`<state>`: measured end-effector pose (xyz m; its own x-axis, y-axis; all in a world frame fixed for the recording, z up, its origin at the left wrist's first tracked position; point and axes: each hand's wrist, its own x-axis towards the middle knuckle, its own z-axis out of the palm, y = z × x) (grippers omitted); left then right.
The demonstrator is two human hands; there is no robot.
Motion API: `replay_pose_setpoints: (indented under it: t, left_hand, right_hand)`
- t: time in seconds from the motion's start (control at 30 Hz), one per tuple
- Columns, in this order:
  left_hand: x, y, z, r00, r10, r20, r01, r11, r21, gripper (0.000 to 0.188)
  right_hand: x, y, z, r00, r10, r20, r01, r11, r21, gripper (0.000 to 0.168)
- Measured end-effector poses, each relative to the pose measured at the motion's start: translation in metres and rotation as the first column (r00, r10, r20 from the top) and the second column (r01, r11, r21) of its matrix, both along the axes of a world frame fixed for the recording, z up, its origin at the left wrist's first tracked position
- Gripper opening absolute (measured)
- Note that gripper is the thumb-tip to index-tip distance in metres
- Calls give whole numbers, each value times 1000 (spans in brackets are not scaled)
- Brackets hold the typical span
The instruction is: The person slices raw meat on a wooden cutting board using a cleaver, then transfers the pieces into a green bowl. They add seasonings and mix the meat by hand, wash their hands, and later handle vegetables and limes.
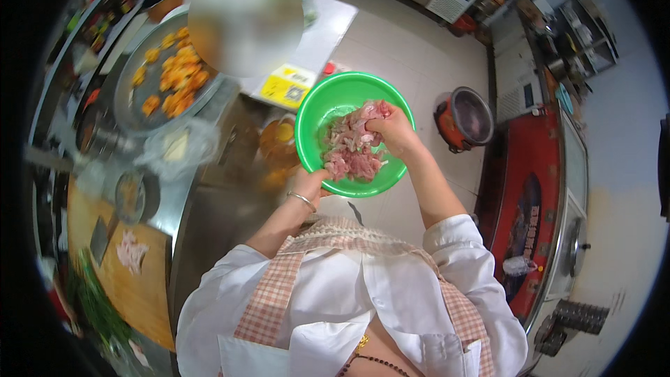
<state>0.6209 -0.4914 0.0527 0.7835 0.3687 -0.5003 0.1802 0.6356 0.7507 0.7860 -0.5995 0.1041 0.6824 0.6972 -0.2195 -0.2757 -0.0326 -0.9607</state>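
A green plastic bowl (320,99) is held in front of me, above the floor beside the counter. Pieces of raw meat (352,141) lie inside it. My left hand (309,186) grips the near left part of the bowl's rim, with a metal bangle on the wrist. Inside the bowl, toward the right, my right hand (392,128) is closed around some of the meat, its fingertips partly hidden by the pieces.
Left of me, a steel counter holds a large round pan (123,97) of orange fried pieces, a plastic bag (183,141) and a wooden cutting board (141,293) with a cleaver (99,241), raw meat and green stalks nearby. A red cooker (450,125) stands on the floor at right.
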Motion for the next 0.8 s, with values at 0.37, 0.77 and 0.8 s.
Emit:
replay_pose_setpoints:
  t: [0.37, 0.77, 0.8]
  left_hand:
    - [367, 6, -26, 981, -181, 72, 183, 983, -28, 29]
    - [739, 9, 19, 929, -356, 98, 360, 933, -27, 40]
    - [770, 7, 21, 929, -355, 103, 361, 932, -40, 40]
  right_hand:
    - [301, -44, -33, 648, 313, 694, 156, 838, -523, 60]
    - [700, -50, -15, 681, -189, 708, 538, 785, -308, 28]
    - [731, -57, -11, 740, -291, 606, 516, 824, -234, 26]
